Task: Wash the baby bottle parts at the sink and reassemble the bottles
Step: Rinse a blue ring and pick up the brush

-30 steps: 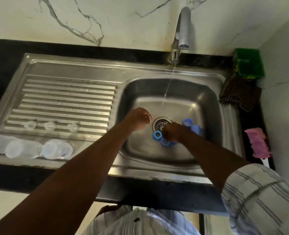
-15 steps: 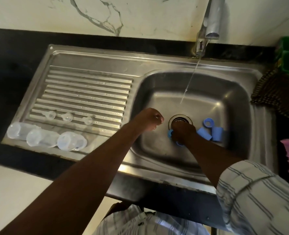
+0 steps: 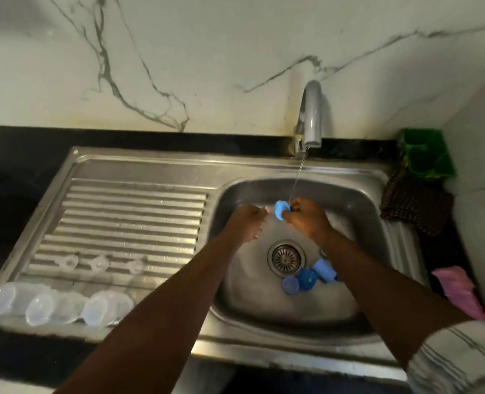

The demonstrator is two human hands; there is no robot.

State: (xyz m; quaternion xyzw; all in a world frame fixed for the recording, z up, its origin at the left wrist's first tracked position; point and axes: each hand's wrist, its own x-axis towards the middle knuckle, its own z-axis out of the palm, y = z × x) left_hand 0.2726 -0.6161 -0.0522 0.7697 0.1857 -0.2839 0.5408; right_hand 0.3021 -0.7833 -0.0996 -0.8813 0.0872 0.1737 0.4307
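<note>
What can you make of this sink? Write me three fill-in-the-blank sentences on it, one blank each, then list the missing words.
1. The right hand holds a ___ bottle part under the thin stream from the tap.
2. ___ clear bottles lie on their sides along the front edge of the drainboard.
3. More blue parts lie on the floor of the basin, right beside its round metal ___.

Missing words: blue; Three; drain
</note>
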